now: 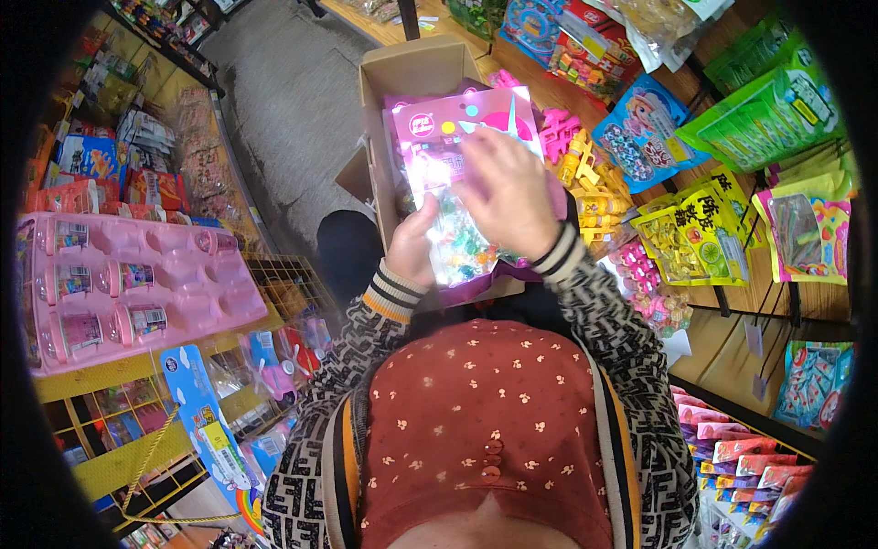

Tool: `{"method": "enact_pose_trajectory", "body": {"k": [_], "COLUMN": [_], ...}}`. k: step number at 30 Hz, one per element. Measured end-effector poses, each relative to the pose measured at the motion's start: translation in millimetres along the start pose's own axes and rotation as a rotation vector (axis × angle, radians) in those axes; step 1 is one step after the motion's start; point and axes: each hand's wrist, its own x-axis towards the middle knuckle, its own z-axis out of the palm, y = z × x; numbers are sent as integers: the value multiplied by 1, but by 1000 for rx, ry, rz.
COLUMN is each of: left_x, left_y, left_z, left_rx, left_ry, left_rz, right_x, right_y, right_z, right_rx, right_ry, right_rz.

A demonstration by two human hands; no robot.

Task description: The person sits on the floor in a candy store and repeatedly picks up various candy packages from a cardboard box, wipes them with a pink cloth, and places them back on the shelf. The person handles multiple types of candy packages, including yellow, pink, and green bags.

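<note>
A pink and clear candy bag (456,254) with small colourful pieces inside lies over an open cardboard box (374,96) in front of me. My left hand (415,240) grips the lower left edge of this bag, thumb on its front. Above the bag's right half is my right hand (511,195), back of the hand up and fingers slightly blurred; whether it touches the bag cannot be told. More purple-pink packaging shows behind and under the bag in the box.
Pink and yellow toy-shaped candy containers (593,199) stand right of the box. Hanging candy bags (693,237) line the right shelves. At left, a pink plastic tray (171,302) holds several small cups above a yellow wire rack (103,418). A grey floor aisle (288,103) runs ahead.
</note>
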Motion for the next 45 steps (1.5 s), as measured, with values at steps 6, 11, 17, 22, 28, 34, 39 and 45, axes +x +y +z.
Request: {"method": "enact_pose_trajectory", "body": {"k": [6,11,17,22,28,34,39,45], "left_x": [3,3,-4,-6,-7,-9,-3,-2], "left_y": [13,23,30,30,30,31,31,39], "left_z": [-12,-9,-3,-6,-10,-11,-14,-12], "left_rx": [-12,-108,-88,-101,-110,-189,-56,-95], "left_ry": [12,-66,-28,-21,-20,-137,-60,-243], "left_rz": [59,91,124,127,112,68,123,54], "right_x": [-23,-30,-52,-76,-79,-59,-46,-23], "right_y": [-36,-23,27,31,10,-2,-27,-50], "right_z": [14,1,-23,-39,-31,-41,-67,-34], "right_rx": [184,179,268,1213,1376,1314,1105,748], "right_ry": [-166,-247,75,63,-126,-26,-86,-332], "right_rz": [-229,-249,371,952,906,801,737,-92]}}
